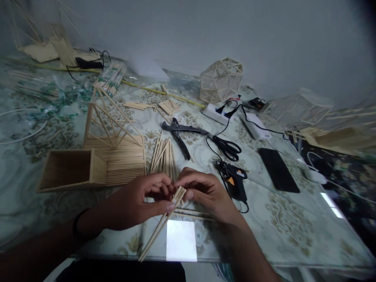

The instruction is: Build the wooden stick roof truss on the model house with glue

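My left hand [147,201] is closed on a few thin wooden sticks [157,233], thumb on top, near the table's front edge. They slant down toward me, their upper ends close together. My right hand [205,192] pinches at those upper ends, fingertips meeting the left ones. A couple more sticks [194,214] lie on the table under my right hand. Just beyond my hands is a loose pile of sticks [163,154]. To the left stands a stick-built piece [125,156] with an upright triangular frame, and an open wooden box [70,168] is at its front.
A hot glue gun [235,180], scissors [227,147] and dark-handled pliers [179,135] lie right of the pile. Farther right are a black phone [279,169] and power strips [219,113] with cables. A lattice stick model [221,80] and bagged sticks [111,78] stand at the back.
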Demonstrator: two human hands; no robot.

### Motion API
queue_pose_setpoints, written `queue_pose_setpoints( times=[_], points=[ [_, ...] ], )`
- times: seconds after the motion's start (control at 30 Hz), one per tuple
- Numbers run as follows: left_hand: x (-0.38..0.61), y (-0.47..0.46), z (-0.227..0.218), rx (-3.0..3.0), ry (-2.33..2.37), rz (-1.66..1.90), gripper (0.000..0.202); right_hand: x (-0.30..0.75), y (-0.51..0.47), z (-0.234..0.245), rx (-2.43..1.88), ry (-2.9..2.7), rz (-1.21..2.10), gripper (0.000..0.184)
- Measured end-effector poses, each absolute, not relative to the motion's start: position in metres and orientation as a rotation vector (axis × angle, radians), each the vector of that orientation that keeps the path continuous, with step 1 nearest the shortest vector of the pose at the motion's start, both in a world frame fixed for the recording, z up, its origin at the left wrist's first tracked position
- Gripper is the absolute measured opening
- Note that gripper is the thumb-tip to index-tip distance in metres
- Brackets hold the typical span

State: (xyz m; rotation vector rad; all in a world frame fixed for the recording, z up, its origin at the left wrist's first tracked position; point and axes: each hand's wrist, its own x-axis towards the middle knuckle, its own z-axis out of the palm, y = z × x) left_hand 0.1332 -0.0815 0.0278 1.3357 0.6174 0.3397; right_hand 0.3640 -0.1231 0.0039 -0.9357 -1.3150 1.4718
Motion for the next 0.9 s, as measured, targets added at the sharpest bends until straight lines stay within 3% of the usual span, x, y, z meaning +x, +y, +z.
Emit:
queue_pose_setpoints(
  times=[0.9],
  points=[
    [0.1323,-0.0775,0.0261,1.377,0.721,0.32,0.02,0.3572,-0.1236,0.0055,-0.876,-1.299,1.388,0.017]
  ],
)
